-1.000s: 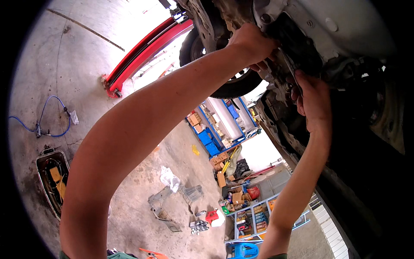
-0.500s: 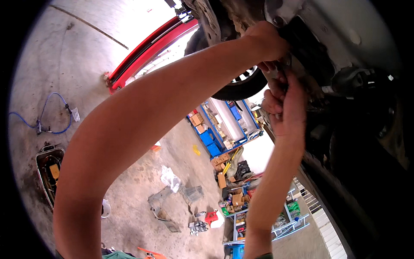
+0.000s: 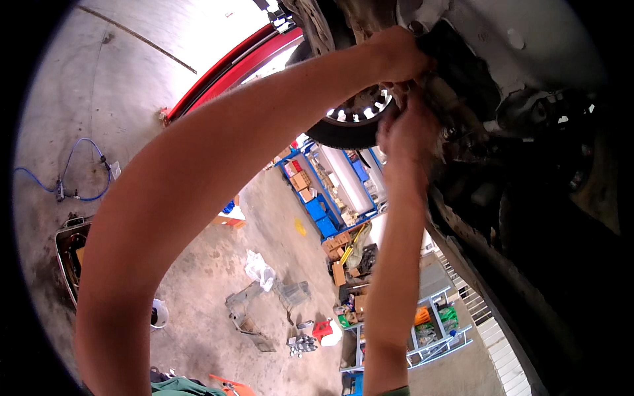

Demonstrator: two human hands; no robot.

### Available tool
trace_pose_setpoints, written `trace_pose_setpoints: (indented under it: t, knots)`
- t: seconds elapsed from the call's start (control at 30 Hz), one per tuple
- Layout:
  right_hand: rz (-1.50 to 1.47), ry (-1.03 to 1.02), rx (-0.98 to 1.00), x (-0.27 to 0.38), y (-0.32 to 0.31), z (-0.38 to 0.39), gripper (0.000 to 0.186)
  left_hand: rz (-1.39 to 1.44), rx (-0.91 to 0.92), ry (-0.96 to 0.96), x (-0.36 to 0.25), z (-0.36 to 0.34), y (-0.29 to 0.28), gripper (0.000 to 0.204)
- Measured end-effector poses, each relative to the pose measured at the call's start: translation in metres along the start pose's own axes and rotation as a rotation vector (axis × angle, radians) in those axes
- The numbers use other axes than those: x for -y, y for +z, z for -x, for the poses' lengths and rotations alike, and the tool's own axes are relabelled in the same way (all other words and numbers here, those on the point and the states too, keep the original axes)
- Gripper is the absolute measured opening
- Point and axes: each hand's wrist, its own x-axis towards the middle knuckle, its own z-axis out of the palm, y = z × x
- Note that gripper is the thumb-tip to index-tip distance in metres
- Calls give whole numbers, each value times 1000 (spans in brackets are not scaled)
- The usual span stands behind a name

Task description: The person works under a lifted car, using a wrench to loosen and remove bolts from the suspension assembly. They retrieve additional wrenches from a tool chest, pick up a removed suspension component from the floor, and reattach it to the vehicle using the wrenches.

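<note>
My left hand (image 3: pixel 398 56) reaches up into the dark underside of a raised vehicle, beside a pale metal panel (image 3: pixel 502 33). Its fingers curl in toward the parts there, and whatever they hold is hidden. Just below it is my right hand (image 3: pixel 411 129), close to the left fingers and smeared by motion, so its grip cannot be made out. Next to both hands, a rod-like metal part (image 3: pixel 456 102) runs down to the right. Behind them shows a wheel with a black tyre (image 3: pixel 347 136).
Red lift arm (image 3: pixel 231 69) at upper left. On the floor below stand an open tool case (image 3: pixel 64 264), a blue hose (image 3: pixel 79 197), a white bucket (image 3: pixel 160 313), grey plastic panels (image 3: pixel 244 310) and several bottles (image 3: pixel 302 344). Shelves (image 3: pixel 330 185) and a light-blue metal rack (image 3: pixel 429 356) lie beyond.
Both hands have shifted left in view, and the right hand has risen closer to the left one. The vehicle's underside also sits further left in the picture.
</note>
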Motion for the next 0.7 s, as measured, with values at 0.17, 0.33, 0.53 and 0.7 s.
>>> trace_pose_setpoints:
  t: [0.17,0.33,0.53,0.7]
  knots:
    - [58,441,237,105,-54,-1,17,99,-11,11,-1,19,-15,31]
    - [379,81,263,119,-101,-22,21,158,-65,-33,4,13,-6,31]
    - [573,-40,211,117,-102,-7,31,177,-94,-120,-2,11,-1,31]
    - [560,79,245,93,-86,5,40,141,-110,-74,4,5,2,30]
